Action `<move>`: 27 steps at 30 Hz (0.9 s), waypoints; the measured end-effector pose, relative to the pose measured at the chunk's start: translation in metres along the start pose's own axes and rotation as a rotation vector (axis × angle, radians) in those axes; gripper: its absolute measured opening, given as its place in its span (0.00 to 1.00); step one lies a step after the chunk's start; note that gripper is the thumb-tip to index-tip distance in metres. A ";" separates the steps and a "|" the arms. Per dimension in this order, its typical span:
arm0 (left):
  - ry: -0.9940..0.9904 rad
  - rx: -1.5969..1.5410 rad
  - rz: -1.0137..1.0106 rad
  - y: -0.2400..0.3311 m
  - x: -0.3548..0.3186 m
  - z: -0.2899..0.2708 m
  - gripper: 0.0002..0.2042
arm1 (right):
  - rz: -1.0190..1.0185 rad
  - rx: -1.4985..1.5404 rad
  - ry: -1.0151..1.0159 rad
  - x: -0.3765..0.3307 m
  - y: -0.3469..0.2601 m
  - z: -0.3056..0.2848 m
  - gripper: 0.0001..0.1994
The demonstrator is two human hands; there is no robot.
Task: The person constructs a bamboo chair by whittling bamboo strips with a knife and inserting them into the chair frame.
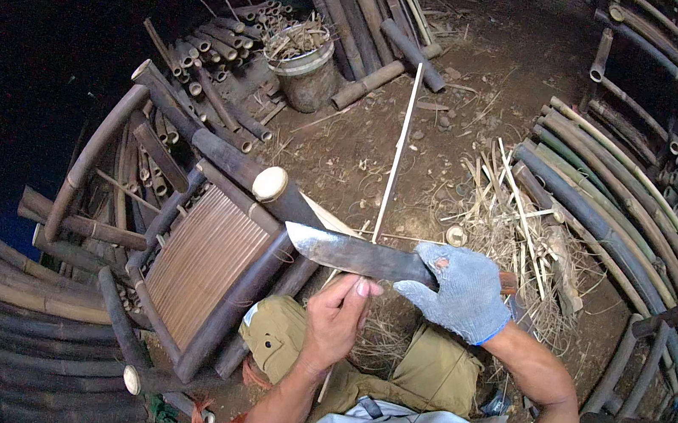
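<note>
My right hand (464, 292), in a grey knit glove with a blue cuff, is wrapped round the wooden handle of a broad-bladed machete (346, 252). Its blade points left, lying across a long, pale bamboo strip (400, 147). Just below the blade, my bare left hand (333, 320) is closed in a pinch on that strip, thumb on top. Beyond the blade the strip runs far out over the ground, and a short end shows under my left wrist. The blade hides where the strip passes beneath it.
Left of my knees stands a bamboo chair (208, 263) with a slatted panel. A bucket of shavings (301, 74) sits farther off, beside stacked bamboo pieces (220, 42). At right lie a heap of shavings and strips (517, 226) and long bamboo poles (616, 188).
</note>
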State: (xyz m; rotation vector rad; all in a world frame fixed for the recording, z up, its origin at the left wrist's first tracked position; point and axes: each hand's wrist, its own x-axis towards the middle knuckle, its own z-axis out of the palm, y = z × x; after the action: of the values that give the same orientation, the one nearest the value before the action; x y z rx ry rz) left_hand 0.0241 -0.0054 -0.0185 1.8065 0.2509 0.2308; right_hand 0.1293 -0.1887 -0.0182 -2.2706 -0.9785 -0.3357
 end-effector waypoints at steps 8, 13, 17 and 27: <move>-0.164 -0.006 -0.032 -0.020 -0.039 -0.007 0.18 | 0.265 -0.011 0.120 0.015 0.038 -0.023 0.20; -0.280 -0.049 0.068 -0.044 -0.064 -0.015 0.18 | 0.331 -0.088 0.367 0.028 0.113 -0.059 0.17; -0.225 -0.276 -0.142 -0.015 -0.038 -0.008 0.20 | 0.252 0.112 0.217 0.011 0.040 -0.046 0.16; -0.309 -0.169 -0.034 -0.017 -0.050 0.011 0.21 | 0.325 0.133 0.237 0.003 0.052 -0.045 0.17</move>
State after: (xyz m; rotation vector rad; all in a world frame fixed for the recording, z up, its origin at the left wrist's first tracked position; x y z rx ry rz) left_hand -0.0212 -0.0259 -0.0390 1.6420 0.0414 -0.0514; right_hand 0.1698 -0.2429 -0.0062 -2.1634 -0.4873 -0.3753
